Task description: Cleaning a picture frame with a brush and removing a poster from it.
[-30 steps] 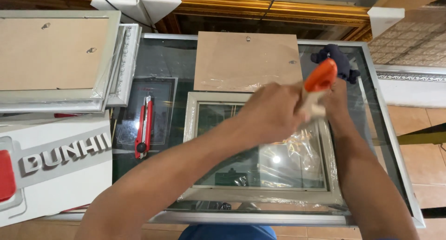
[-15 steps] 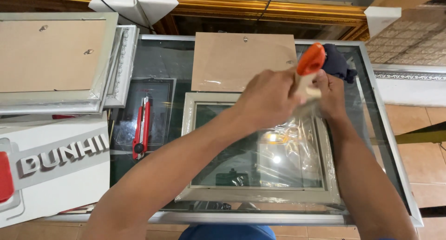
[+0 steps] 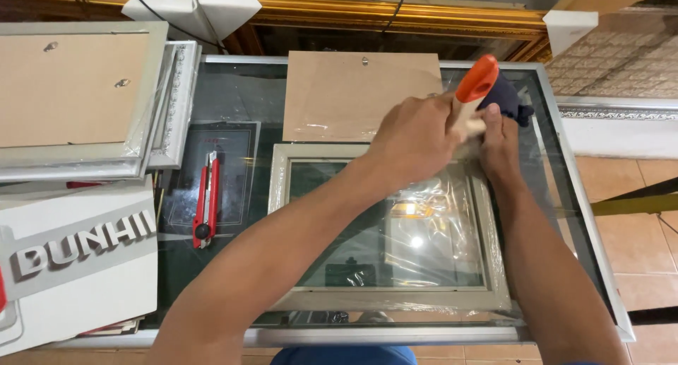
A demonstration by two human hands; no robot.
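A pale picture frame (image 3: 282, 231) wrapped in clear plastic film lies flat on the glass table (image 3: 233, 96). My left hand (image 3: 415, 135) reaches across it and grips the wooden handle of a tool with an orange end (image 3: 477, 79), held above the frame's far right corner. My right hand (image 3: 500, 144) rests on that same corner, right beside the tool. A dark blue object (image 3: 510, 100) lies just behind both hands; I cannot tell what it is. The frame's far right corner is hidden by my hands.
A brown backing board (image 3: 346, 96) lies beyond the frame. A red utility knife (image 3: 207, 199) lies to its left. Stacked frames (image 3: 78, 103) and a white box (image 3: 78, 266) fill the left side. A tiled floor (image 3: 635, 188) shows past the table's right edge.
Both hands and the orange-ended tool have shifted a little toward the far side of the frame, settling at its far right corner. The frame and other things have not moved.
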